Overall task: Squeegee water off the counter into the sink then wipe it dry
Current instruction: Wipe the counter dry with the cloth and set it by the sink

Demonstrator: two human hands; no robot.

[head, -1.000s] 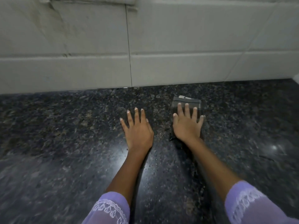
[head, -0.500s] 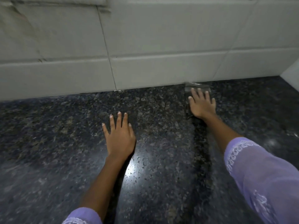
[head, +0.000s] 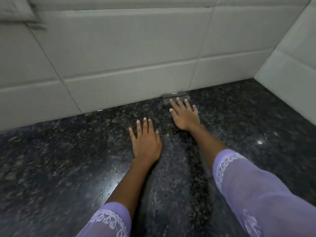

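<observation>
A dark speckled granite counter (head: 68, 159) fills the lower view, with water droplets glinting near my left forearm. My right hand (head: 185, 115) lies flat with straight fingers on a small grey cloth (head: 174, 96), pressing it against the counter at the foot of the tiled wall. Only the cloth's far edge shows beyond my fingertips. My left hand (head: 146, 141) rests flat on the bare counter, fingers spread, nearer to me and to the left of the right hand. A duller streak runs back from the cloth toward me. No sink or squeegee is in view.
White wall tiles (head: 119, 57) rise along the counter's back edge. A second tiled wall (head: 290, 65) meets it at the right, forming a corner. Purple sleeves cover both forearms at the bottom.
My right hand has pushed the cloth away from me, from mid-counter up to the back wall. My left hand has stayed flat on the counter. The view has shifted toward the right corner.
</observation>
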